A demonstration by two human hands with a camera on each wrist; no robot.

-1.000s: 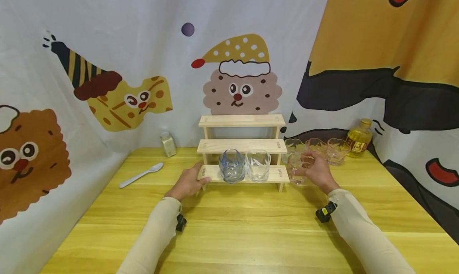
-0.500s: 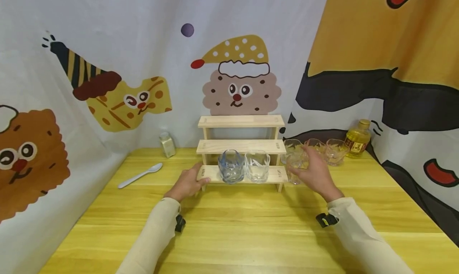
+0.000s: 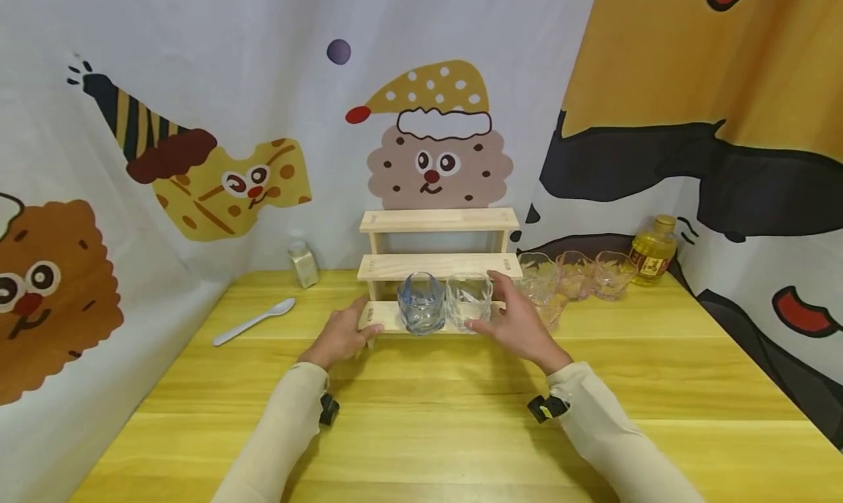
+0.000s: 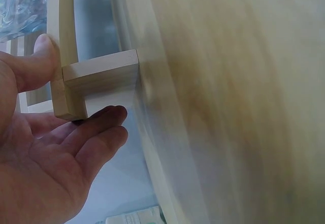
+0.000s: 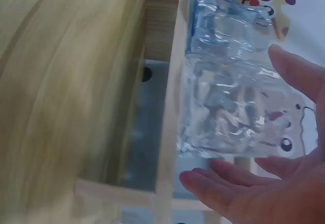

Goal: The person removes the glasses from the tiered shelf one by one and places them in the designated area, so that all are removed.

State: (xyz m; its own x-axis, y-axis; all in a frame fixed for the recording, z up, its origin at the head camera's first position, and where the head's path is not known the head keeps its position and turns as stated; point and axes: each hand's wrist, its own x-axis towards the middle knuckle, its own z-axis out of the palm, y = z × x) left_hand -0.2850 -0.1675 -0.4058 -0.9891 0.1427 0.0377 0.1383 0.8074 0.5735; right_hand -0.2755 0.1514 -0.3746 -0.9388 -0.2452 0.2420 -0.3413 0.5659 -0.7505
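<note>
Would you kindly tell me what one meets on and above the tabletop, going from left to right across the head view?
White spoon → small jar → left hand → blue glass → clear glass → right hand → rightmost pink glass → oil bottle.

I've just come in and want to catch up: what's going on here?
A person's left-hand grip holds the left end of a pale three-tier wooden rack. Their right-hand grip is spread around, perhaps touching, a clear, wavy-sided glass tumbler on the bottom tier, beside a blue-tinted glass tumbler. More glass tumblers, some pinkish, stand right of the rack on a yellow wooden table.
</note>
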